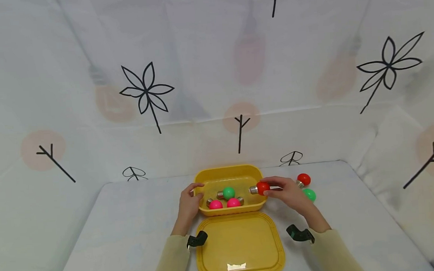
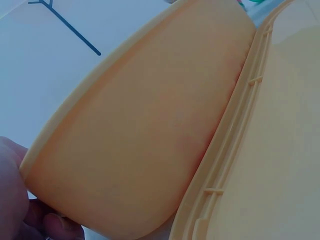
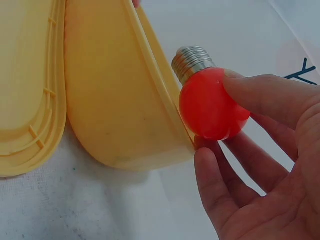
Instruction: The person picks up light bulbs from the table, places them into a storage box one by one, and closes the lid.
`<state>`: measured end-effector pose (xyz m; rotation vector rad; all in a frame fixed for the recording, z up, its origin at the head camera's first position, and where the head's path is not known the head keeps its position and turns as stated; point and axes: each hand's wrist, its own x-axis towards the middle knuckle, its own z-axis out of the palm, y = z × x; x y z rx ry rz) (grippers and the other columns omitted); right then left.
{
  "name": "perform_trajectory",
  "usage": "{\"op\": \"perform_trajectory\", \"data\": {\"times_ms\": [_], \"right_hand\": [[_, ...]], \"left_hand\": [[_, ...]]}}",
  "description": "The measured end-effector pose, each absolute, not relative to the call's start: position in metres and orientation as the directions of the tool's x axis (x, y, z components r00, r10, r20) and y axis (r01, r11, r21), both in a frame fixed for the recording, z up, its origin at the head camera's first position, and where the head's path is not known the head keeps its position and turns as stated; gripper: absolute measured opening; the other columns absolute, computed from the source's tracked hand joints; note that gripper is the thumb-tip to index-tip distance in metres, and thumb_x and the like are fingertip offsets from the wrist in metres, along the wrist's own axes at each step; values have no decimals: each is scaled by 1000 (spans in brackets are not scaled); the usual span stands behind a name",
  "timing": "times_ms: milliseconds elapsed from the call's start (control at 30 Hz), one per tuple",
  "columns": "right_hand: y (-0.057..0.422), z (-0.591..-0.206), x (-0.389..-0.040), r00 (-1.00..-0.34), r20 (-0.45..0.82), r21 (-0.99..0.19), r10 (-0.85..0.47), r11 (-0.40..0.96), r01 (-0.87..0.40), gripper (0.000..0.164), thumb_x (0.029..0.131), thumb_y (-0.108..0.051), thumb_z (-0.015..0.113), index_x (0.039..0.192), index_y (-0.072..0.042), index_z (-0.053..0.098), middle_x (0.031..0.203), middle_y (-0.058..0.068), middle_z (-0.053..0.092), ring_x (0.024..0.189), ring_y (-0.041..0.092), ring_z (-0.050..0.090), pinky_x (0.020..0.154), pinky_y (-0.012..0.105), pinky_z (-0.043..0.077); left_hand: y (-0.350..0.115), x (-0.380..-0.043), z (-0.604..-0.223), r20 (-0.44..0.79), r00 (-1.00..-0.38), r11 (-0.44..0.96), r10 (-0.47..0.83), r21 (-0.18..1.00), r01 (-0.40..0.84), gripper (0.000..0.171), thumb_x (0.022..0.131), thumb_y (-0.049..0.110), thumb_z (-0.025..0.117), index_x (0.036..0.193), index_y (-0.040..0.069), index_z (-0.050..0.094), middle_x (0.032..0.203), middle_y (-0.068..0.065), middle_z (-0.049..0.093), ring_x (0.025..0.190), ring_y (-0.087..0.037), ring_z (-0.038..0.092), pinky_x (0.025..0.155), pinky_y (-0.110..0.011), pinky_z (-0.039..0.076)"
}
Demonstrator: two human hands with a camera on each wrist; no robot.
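Note:
My right hand (image 1: 292, 194) pinches a red light bulb (image 3: 212, 104) between thumb and fingers. Its silver screw base points left, over the right end of a yellow plastic box (image 1: 228, 175). Inside the box lie a green bulb (image 1: 229, 193) and two pink bulbs, one pink bulb (image 1: 216, 204) at the front left and another pink bulb (image 1: 233, 202) beside it. At the box's left end, my left hand (image 1: 188, 203) holds the rim, its fingers bent round the corner in the left wrist view.
A yellow lid (image 1: 240, 246) lies flat on the white-covered table (image 1: 108, 241), just in front of the box. To the right of the box, behind my right hand, are another red bulb (image 1: 304, 179) and a green bulb (image 1: 309, 194). A patterned white cloth (image 1: 210, 144) hangs behind the table.

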<state>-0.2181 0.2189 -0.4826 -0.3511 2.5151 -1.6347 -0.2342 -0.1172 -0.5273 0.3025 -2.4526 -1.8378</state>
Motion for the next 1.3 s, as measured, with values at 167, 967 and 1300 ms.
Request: {"op": "perform_trajectory", "data": {"times_ms": [167,967,1300], "right_hand": [[216,-480,-220,-964,17,-909,-264,398,-125,40,90,-16,74,128,-9,65,126,13,64,112,35,61,90,38,53],[200,-473,-242,-960,19,-883,-280,445,-147,36,93,-16,70,128,-8,65,125,11,65,119,36,56,93,45,51],[191,-470,-252,-947,7,-873,-321,459,-163,38,93,-18,68,129,-6,64,125,13,64,117,35,57,92,43,52]], "left_hand": [[-117,-233,-525,-70,-979,270,-190,955,-121,26,91,1,61,112,13,71,145,-14,49,100,-27,57,72,-30,55],[-119,-232,-522,-84,-982,256,-167,959,-126,26,92,2,60,114,12,69,143,-15,51,95,-26,57,62,-25,50],[-118,-233,-523,-80,-982,278,-174,952,-126,26,92,3,60,114,13,70,146,-14,49,117,-32,51,86,-39,55]]}}
